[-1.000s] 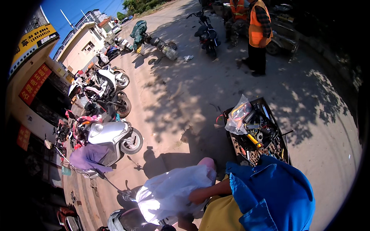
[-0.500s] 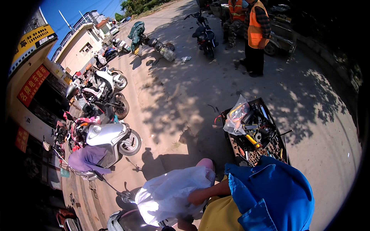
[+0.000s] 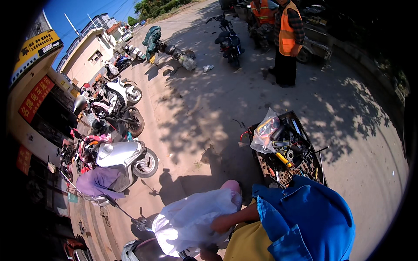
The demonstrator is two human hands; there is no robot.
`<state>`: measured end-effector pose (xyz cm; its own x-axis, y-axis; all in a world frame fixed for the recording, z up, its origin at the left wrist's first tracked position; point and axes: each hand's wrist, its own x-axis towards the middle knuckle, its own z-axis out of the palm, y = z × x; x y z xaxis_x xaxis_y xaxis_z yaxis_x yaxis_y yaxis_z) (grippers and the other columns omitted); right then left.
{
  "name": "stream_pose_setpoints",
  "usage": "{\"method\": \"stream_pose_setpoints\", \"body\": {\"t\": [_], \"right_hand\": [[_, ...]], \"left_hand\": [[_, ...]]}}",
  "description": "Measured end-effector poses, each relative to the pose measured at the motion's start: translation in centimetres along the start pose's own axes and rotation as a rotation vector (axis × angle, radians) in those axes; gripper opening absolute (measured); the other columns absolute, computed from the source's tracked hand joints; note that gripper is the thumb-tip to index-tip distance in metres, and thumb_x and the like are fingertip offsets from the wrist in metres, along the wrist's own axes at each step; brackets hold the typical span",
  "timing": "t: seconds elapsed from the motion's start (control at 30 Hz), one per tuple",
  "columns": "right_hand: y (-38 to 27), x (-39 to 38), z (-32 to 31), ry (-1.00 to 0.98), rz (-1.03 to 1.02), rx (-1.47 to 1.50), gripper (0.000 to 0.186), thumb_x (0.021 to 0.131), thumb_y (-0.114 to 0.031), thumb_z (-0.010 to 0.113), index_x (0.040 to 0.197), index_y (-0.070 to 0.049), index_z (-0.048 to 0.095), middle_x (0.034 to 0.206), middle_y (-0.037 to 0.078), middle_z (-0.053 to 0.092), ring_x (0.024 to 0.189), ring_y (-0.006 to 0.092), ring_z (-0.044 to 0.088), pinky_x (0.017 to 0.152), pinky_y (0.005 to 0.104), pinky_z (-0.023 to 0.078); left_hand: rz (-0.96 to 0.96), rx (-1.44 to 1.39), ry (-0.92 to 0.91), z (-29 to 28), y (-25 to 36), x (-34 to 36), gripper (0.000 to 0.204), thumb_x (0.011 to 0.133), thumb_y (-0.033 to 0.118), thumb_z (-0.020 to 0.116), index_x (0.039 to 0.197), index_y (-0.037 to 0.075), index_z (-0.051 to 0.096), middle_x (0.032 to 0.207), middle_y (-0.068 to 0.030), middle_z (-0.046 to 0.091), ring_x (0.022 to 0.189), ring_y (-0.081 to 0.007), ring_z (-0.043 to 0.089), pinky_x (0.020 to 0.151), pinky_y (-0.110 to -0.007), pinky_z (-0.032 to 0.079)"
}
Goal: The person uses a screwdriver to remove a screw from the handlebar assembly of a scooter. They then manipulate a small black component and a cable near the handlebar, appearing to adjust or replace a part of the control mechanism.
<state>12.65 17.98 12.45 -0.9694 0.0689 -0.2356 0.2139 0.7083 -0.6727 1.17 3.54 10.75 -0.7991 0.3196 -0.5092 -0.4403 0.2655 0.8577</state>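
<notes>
A white sheet-like cover (image 3: 191, 219) drapes over the front of a scooter right in front of me; I cannot tell if it is cloth or plastic. From my rolled blue sleeve (image 3: 305, 213), my right forearm reaches left, and my right hand (image 3: 221, 223) lies against the right side of the cover, its fingers hidden. Low at the bottom edge, my left hand (image 3: 210, 253) is a dark shape in shadow beneath the cover, near the handlebar; its fingers do not show. A pink rounded part (image 3: 231, 186) sticks out past the cover's far end.
An open metal toolbox (image 3: 323, 174) with a plastic bag (image 3: 265, 132) and several tools stands to the right. Parked scooters (image 3: 119, 158) line the left side. A motorbike (image 3: 229, 41) and people in orange vests (image 3: 287, 32) are farther off.
The view has shifted very slightly. A person in an orange vest at the back has leaned a little. My right hand stays at the cover.
</notes>
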Motion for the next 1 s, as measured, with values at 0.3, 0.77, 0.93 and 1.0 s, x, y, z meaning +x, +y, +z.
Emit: {"method": "stream_pose_setpoints", "body": {"t": [0.3,0.77,0.93,1.0], "right_hand": [[-0.8,0.2,0.0,0.013,-0.056,-0.012,0.026,0.078,-0.012,0.063,0.099,-0.004,0.076,0.091,0.021,0.075,0.085,0.041,0.072,0.076,0.0513,0.057],[1.0,1.4,2.1,0.039,-0.146,0.103,0.024,0.077,-0.011,0.066,0.093,0.004,0.075,0.094,0.027,0.074,0.089,0.0447,0.073,0.077,0.0547,0.057],[0.4,1.2,1.5,0.017,-0.105,0.066,0.024,0.078,-0.011,0.066,0.095,0.004,0.074,0.095,0.026,0.074,0.089,0.0443,0.072,0.078,0.0543,0.057],[0.2,1.0,0.9,0.009,-0.086,0.05,0.025,0.078,-0.011,0.065,0.096,0.003,0.074,0.096,0.026,0.074,0.09,0.0442,0.072,0.078,0.0541,0.057]], "left_hand": [[0.012,0.021,-0.006,0.3,0.4,-0.4,0.031,0.1,0.029,0.062,0.095,-0.002,0.066,0.084,-0.0128,0.068,0.067,-0.0232,0.069,0.052,-0.036,0.056],[0.016,0.027,-0.026,1.1,1.1,-0.3,0.031,0.1,0.029,0.062,0.095,-0.001,0.066,0.084,-0.0127,0.068,0.067,-0.0233,0.069,0.052,-0.036,0.057],[0.019,0.024,-0.024,0.9,1.3,-0.1,0.03,0.1,0.029,0.062,0.095,-0.001,0.065,0.084,-0.0127,0.068,0.067,-0.0233,0.069,0.052,-0.036,0.057],[0.021,0.023,-0.025,1.0,1.5,-0.2,0.03,0.1,0.028,0.062,0.095,-0.001,0.065,0.084,-0.0127,0.067,0.067,-0.0233,0.069,0.052,-0.036,0.057]]}}
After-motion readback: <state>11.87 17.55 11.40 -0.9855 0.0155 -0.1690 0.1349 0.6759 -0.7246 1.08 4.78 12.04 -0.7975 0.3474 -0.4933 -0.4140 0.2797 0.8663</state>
